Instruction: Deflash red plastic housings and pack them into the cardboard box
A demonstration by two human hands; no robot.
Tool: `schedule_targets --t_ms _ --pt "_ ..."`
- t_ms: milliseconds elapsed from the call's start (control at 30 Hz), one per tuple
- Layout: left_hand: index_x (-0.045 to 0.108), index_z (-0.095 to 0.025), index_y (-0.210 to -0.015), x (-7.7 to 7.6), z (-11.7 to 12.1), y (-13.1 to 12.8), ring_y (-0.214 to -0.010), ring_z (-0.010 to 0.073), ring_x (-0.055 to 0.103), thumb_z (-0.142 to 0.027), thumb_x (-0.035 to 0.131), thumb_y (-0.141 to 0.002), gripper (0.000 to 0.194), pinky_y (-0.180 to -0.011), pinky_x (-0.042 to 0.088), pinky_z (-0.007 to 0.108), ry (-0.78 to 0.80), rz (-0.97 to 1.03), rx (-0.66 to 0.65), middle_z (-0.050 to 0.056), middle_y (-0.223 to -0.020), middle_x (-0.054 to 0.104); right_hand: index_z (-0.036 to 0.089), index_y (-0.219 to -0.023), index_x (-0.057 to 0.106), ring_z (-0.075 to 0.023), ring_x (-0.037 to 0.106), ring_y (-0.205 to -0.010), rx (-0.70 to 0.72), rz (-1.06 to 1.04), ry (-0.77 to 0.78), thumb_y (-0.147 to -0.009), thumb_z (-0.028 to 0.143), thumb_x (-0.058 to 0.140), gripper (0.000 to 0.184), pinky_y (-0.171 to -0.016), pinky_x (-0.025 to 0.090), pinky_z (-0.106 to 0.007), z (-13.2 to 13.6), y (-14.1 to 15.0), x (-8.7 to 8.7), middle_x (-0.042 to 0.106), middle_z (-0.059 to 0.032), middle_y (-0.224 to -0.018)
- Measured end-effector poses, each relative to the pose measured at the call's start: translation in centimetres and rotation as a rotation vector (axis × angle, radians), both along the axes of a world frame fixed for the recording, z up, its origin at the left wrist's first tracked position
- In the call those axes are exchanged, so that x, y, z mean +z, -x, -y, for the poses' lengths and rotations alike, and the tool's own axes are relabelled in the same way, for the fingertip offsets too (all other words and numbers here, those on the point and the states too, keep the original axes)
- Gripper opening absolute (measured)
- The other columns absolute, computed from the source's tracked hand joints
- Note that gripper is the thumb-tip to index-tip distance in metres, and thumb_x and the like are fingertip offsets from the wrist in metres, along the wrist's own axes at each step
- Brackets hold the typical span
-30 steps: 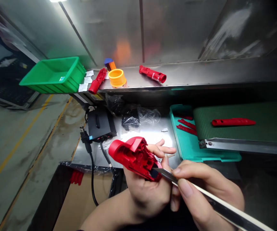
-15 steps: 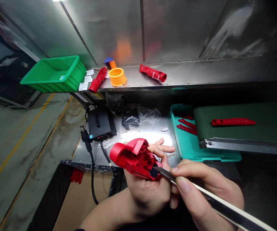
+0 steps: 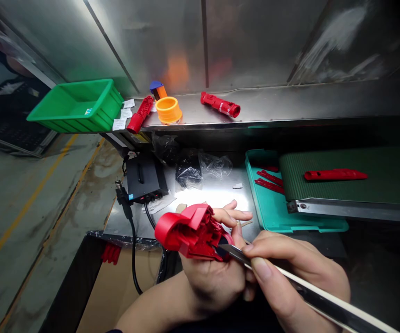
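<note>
A red moulded plastic part (image 3: 186, 231), hollow with ribs inside and rounded at its left end, lies in my left hand (image 3: 217, 282). The thumb side of that hand grips it, while a couple of its fingers stretch out behind the part. My right hand (image 3: 290, 268) pinches a utility knife (image 3: 304, 284) with a long pale and black handle. Its blade points left and reaches the part's right end, by a dark inner area. Whether the edge touches the plastic is hard to tell.
A turquoise tray (image 3: 260, 208) with red pieces stands beside a green conveyor belt (image 3: 342, 194) carrying a red part (image 3: 335, 175). A green bin (image 3: 75, 106), a yellow ring (image 3: 168, 111) and red tubes (image 3: 220, 104) sit on the shelf. Left are a black box (image 3: 146, 178) and a carton (image 3: 116, 291).
The red part has tipped slightly and shifted a little left and down in my left hand. The knife has moved slightly left with my right hand.
</note>
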State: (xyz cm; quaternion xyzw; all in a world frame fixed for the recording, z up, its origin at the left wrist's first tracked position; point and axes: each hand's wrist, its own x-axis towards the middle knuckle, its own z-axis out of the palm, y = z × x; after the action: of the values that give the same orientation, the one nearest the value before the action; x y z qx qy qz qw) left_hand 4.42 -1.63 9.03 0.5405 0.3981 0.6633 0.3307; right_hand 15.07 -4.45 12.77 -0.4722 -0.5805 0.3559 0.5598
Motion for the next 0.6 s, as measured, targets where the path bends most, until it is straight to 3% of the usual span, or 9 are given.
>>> schedule_targets --t_ms 200,433,533,600 --pt "0.058 -0.034 -0.119 0.2 -0.1 0.0 -0.087 0.0167 0.077 0.011 0.062 -0.085 0.056 -0.102 0.062 0.051 -0.012 0.089 -0.027 -0.006 -0.098 0.063 0.023 -0.09 0.074 -0.0141 0.064 -0.038 -0.001 -0.095 0.007 -0.081 0.005 0.063 0.023 -0.039 0.053 -0.023 -0.6 0.4 0.0 0.07 0.0038 -0.058" --pt "0.059 -0.032 -0.116 0.4 -0.1 0.0 -0.089 0.0158 0.077 0.01 0.061 -0.087 0.051 -0.103 0.061 0.049 0.0 0.108 -0.068 -0.006 -0.099 0.064 0.024 -0.096 0.073 -0.0147 0.063 -0.039 0.038 -0.18 0.048 -0.086 0.006 0.063 0.024 -0.04 0.052 -0.024 -0.2 0.9 -0.2 0.068 0.0036 -0.062" --pt "0.057 -0.03 -0.114 0.6 -0.4 0.8 -0.091 0.0171 0.076 0.004 0.063 -0.088 0.043 -0.103 0.06 0.05 0.079 0.137 -0.141 -0.005 -0.1 0.063 0.025 -0.11 0.071 -0.0156 0.064 -0.046 0.074 -0.292 -0.009 -0.094 0.011 0.058 0.025 -0.044 0.054 -0.027 0.3 0.6 -1.9 0.066 0.0022 -0.065" --pt "0.056 -0.026 -0.108 0.6 -1.1 2.0 -0.088 0.0185 0.075 -0.003 0.069 -0.087 0.034 -0.094 0.062 0.046 0.277 0.211 -0.258 -0.004 -0.096 0.063 0.027 -0.118 0.067 -0.0164 0.065 -0.052 -0.035 -0.315 -0.096 -0.097 0.015 0.055 0.026 -0.049 0.056 -0.03 0.3 -0.3 -4.7 0.064 0.0022 -0.068"
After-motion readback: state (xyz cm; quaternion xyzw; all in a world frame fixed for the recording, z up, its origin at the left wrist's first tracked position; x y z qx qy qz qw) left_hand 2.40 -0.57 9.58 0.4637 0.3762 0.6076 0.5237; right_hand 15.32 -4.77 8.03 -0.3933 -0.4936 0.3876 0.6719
